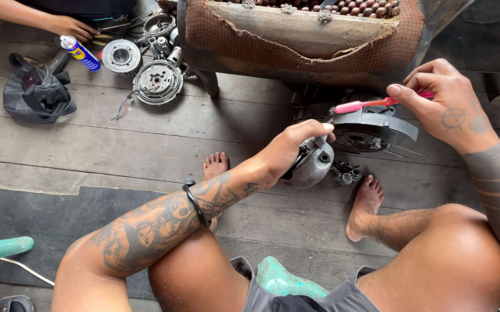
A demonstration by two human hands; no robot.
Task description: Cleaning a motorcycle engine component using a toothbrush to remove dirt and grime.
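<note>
Wooden floor [117,144]; hands grip toothbrush [365,105], housing [313,164].

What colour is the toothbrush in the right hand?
Pink, the toothbrush held by the right hand; seen in the head view.

We seem to be in an informal repair workshop — the work goes on low over a worn plank floor [146,138]. Dismantled round metal machine parts [157,81] with loose wires lie scattered there, a spray can [80,53] beside them, and a torn seat [302,34] — perhaps from a vehicle — stands close by.
</note>
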